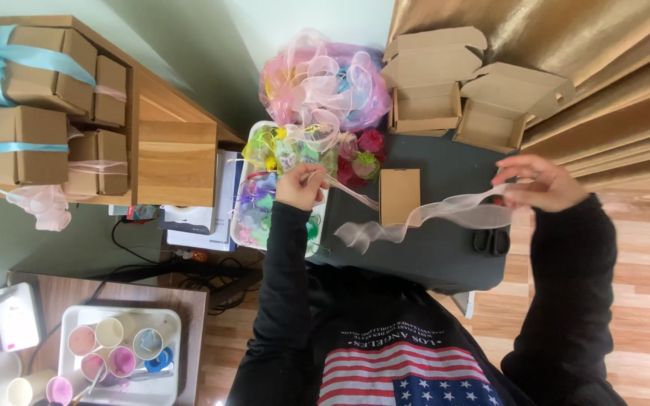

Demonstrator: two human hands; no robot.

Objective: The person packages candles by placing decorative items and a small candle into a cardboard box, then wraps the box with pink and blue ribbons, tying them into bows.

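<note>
**Ribbon held taut above a closed box**

A sheer pale ribbon (445, 214) is stretched between both hands above the dark counter (430, 256). The image appears inverted, so sides are judged from the sleeves: the hand at the picture's left is taken as the right hand (301, 186), the other as the left hand (539, 184). Each grip is pressed together on the ribbon; one end is pinched by the right hand, the other by the left hand's fingertips. The span is kept raised, probably so that it stays flat and untwisted. A loose tail hangs down toward the body.

Under the span, a small closed box (399, 195) lies on the counter, where the ribbon can be laid over it. Scissors (490, 240) rest just beside the left hand. Two open boxes (475, 101) stand at the far edge. A tray (244, 197) of coloured pieces and a ribbon heap (325, 83) sit near the right hand. Tied boxes (35, 98) occupy a wooden shelf.
</note>
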